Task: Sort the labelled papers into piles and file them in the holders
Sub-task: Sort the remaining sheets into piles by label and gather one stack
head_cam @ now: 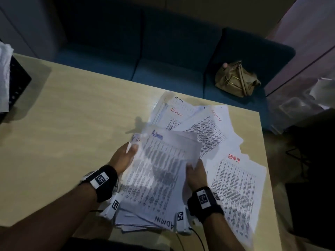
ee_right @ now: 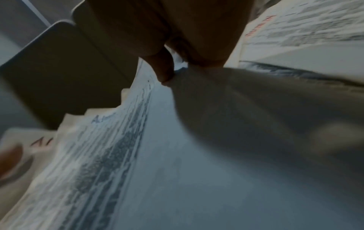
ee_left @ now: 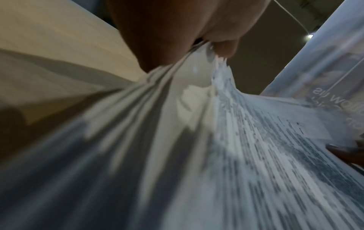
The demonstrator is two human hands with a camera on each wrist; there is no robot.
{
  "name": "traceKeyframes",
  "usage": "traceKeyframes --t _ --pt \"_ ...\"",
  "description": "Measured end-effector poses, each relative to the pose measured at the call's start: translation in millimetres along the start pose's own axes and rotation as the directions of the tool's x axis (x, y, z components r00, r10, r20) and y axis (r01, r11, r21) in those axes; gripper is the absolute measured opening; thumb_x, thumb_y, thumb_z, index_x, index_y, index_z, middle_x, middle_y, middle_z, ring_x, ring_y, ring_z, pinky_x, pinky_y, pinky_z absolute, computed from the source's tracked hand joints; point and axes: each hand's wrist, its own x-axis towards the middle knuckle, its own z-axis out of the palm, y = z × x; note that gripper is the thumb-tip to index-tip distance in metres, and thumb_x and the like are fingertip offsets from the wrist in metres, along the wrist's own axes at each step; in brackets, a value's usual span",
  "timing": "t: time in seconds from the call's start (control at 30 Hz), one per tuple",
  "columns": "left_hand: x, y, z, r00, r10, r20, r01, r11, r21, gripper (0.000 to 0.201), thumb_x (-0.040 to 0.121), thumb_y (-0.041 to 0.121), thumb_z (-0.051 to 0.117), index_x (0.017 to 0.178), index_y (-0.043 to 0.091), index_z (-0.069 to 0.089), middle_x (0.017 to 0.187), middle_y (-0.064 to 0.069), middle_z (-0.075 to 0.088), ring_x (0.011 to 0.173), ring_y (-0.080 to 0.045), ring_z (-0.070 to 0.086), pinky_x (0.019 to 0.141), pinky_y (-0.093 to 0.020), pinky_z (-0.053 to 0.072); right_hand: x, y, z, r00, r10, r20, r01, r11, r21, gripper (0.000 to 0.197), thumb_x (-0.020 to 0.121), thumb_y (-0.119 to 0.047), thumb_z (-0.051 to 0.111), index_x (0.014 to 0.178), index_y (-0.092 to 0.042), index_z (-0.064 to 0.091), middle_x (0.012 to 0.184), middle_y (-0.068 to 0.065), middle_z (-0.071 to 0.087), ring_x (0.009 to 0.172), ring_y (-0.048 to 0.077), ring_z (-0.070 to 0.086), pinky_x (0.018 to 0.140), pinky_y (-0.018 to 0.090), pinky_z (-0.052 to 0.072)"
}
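A thick stack of printed papers (head_cam: 155,174) marked "Admin" is lifted off the wooden table (head_cam: 72,124) near its front edge. My left hand (head_cam: 125,156) grips the stack's left edge, thumb on top. My right hand (head_cam: 195,173) pinches its right edge. In the left wrist view the fanned stack of papers (ee_left: 197,140) runs from my left hand (ee_left: 197,40). The right wrist view has my right hand (ee_right: 177,65) on the top sheet of the stack (ee_right: 177,155). More sheets labelled ADMIN (head_cam: 204,122) lie spread on the table beyond, and one ADMIN sheet (head_cam: 235,187) lies to the right.
A black mesh holder (head_cam: 16,84) with white paper in it stands at the table's far left. Behind the table is a blue sofa (head_cam: 163,69) with a tan handbag (head_cam: 235,80). The table's right edge (head_cam: 266,160) is close to the loose sheets.
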Motion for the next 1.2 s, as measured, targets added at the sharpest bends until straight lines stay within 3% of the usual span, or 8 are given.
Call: traceKeyframes --t 0.17,0.33,0.5,0.6,0.7,0.83,1.0,1.2 --pt "-2 -3 1 0.998 0.059 -0.011 -0.058 0.995 0.076 0.052 0.087 0.034 0.067 0.134 0.024 0.048 0.123 -0.001 0.061 0.102 -0.021 0.059 0.080 -0.031 0.046 3 -20 10 0.988 -0.150 -0.047 0.151 0.988 0.021 0.050 0.087 -0.027 0.063 0.126 -0.001 0.043 0.113 0.009 0.050 0.107 0.026 0.052 0.081 0.031 0.043" --pt "-8 5 8 0.984 0.080 0.158 -0.068 0.995 -0.080 0.046 0.087 0.016 0.067 0.124 0.038 0.049 0.116 0.020 0.060 0.108 -0.001 0.056 0.106 -0.038 0.038 22 -35 8 0.954 -0.284 -0.098 0.294 0.949 0.112 0.083 0.083 -0.038 0.067 0.148 -0.019 0.020 0.143 0.004 0.026 0.131 0.015 0.029 0.107 0.031 0.029" --pt "-7 10 6 0.930 0.182 0.320 -0.185 0.983 -0.022 0.078 0.089 0.008 0.062 0.136 0.060 0.028 0.143 0.014 0.039 0.127 -0.007 0.043 0.105 -0.030 0.035 31 -36 19 0.935 -0.332 0.128 0.352 0.913 -0.206 0.055 0.087 -0.050 0.056 0.133 -0.021 0.052 0.121 0.009 0.041 0.113 0.026 0.045 0.099 0.039 0.040" --pt "-3 8 4 0.925 0.189 0.328 -0.231 0.968 0.093 0.065 0.092 0.002 0.052 0.120 0.060 0.043 0.139 0.013 0.039 0.077 -0.015 0.057 0.072 -0.028 0.045 35 -35 16 0.917 -0.335 0.215 0.386 0.881 -0.275 0.037 0.092 -0.037 0.055 0.121 -0.014 0.062 0.120 0.013 0.051 0.113 0.032 0.050 0.098 0.041 0.042" --pt "0 1 2 0.944 0.154 0.291 -0.194 0.974 0.114 0.052 0.093 0.000 0.048 0.109 0.049 0.047 0.136 0.010 0.039 0.040 -0.008 0.033 0.044 -0.023 0.033 48 -25 -4 0.981 -0.169 -0.096 0.124 0.924 -0.361 0.032 0.088 -0.040 0.059 0.113 -0.021 0.065 0.134 0.010 0.046 0.124 0.029 0.042 0.104 0.043 0.038" --pt "4 -13 -1 0.953 0.134 0.270 -0.182 0.970 0.159 0.046 0.094 0.006 0.052 0.116 0.046 0.042 0.133 0.005 0.046 0.042 -0.005 0.034 0.043 -0.019 0.035 55 -1 -32 0.881 0.252 -0.401 -0.350 0.916 -0.195 0.086 0.069 -0.045 0.079 0.135 -0.011 0.035 0.141 0.019 0.030 0.130 0.037 0.030 0.103 0.057 0.033" --pt "16 -27 0 0.964 0.115 0.242 -0.159 0.973 0.170 0.056 0.090 -0.001 0.055 0.112 0.049 0.042 0.125 -0.006 0.054 0.052 -0.006 0.043 0.053 -0.023 0.040 70 7 -47 0.850 0.431 -0.302 -0.394 0.902 0.178 0.096 0.072 -0.009 0.079 0.142 -0.017 0.014 0.126 0.016 0.043 0.117 0.035 0.049 0.096 0.044 0.044" --pt "22 -30 -1 0.961 0.077 0.265 -0.138 0.965 0.221 0.053 0.091 0.003 0.056 0.114 0.048 0.042 0.140 0.007 0.035 0.064 -0.019 0.046 0.058 -0.029 0.042 65 13 -85 0.876 0.349 -0.334 -0.323 0.937 0.132 0.051 0.085 -0.010 0.065 0.132 -0.002 0.046 0.123 0.022 0.060 0.110 0.037 0.058 0.091 0.036 0.047"
